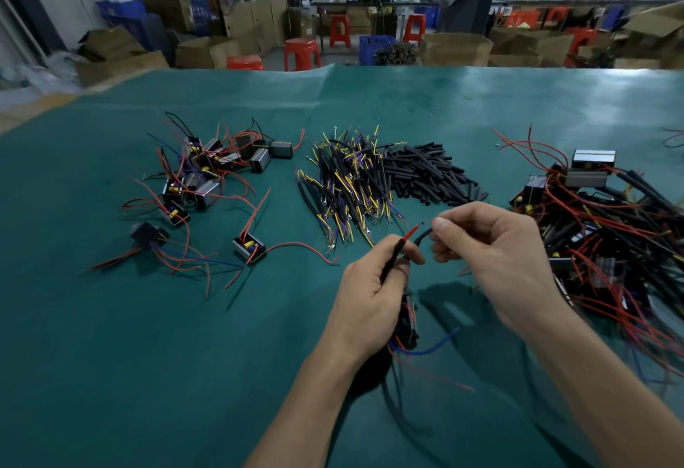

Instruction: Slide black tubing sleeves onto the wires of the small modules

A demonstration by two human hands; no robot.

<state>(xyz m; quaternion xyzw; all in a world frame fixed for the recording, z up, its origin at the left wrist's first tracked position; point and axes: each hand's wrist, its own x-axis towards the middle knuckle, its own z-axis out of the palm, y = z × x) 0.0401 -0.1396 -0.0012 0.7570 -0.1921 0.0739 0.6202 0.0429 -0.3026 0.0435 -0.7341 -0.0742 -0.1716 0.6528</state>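
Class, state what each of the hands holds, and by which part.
Left hand grips a red wire below its bare tip, its module hanging under the palm. Right hand pinches a black sleeve by one end.

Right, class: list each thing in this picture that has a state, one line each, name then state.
left hand: grips a module and its red wire.
right hand: pinches a black sleeve.
red wire: bare tip showing, partly sleeved.
black sleeve: held near the wire tip.
loose sleeves pile: unused.
left module pile: wires unsleeved.
right module pile: wires sleeved.
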